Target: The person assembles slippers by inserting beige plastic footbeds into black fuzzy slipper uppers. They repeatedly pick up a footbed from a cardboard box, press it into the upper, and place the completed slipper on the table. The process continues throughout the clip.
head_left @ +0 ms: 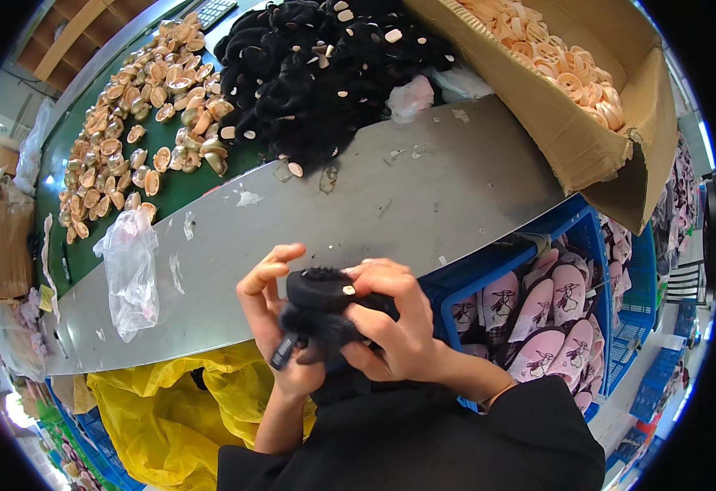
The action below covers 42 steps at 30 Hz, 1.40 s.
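Observation:
In front of my body, just past the near edge of the metal table, both hands hold a black fluffy piece (319, 296). It has a rounded, padded black top and fur below, much like an earmuff cover; its exact kind is unclear. A small pale chip shows on its right side. My left hand (280, 327) grips it from the left and below, index finger raised off it, with a short dark tab beside the thumb. My right hand (399, 323) pinches its right side between thumb and fingers. The fingers partly hide the piece.
Black fluffy pieces (292, 90) are heaped on the table (423, 176). Gold-and-peach shells (162, 155) spread leftward. A cardboard box (538, 123) holds peach rings (567, 69). A blue crate (456, 286) of pink slippers (530, 319) stands right, a yellow bag (162, 409) below left.

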### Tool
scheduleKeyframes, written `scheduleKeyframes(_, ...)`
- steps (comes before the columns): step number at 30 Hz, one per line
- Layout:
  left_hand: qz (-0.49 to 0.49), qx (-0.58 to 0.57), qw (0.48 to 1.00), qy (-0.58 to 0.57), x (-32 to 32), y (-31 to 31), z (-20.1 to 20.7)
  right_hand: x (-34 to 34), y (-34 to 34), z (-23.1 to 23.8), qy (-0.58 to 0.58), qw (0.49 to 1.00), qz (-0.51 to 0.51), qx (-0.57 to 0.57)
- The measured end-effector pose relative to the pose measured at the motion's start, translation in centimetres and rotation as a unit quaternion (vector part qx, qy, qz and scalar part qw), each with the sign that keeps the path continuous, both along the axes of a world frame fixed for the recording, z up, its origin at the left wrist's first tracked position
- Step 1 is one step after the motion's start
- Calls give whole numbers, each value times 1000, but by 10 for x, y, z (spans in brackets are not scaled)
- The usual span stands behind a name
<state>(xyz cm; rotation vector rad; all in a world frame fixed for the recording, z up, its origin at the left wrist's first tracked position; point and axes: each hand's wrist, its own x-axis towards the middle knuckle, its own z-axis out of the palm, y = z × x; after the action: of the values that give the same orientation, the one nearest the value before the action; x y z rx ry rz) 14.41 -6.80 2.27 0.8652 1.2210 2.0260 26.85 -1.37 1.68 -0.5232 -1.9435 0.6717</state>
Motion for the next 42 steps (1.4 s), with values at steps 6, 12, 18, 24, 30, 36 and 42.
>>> scheduleKeyframes(6, -245, -24, 966, -81, -21, -16, 3, 16, 17, -8, -85, 977, -55, 186)
scheduleKeyframes(12, -142, -101, 982, 70, -11, -16, 6, 21, 20, -23, -88, 972, -16, 219)
scheduleKeyframes(18, -108, -160, 972, 135, -6, -21, -5, 43, 35, -8, -35, 980, -2, 198)
scheduleKeyframes(24, -7, -44, 974, 221, 1, -20, -17, 46, 50, 18, -99, 994, 27, -25)
scheduleKeyframes(30, -4, -85, 956, 282, -7, -26, -10, 38, 42, 21, -97, 990, 58, -84)
scheduleKeyframes(36, -3, -43, 969, 241, -16, -33, -27, 62, 110, 80, -162, 974, -115, 111)
scheduleKeyframes(42, 42, -90, 961, 259, -12, -29, -17, 115, 265, 136, -274, 927, -249, 61)
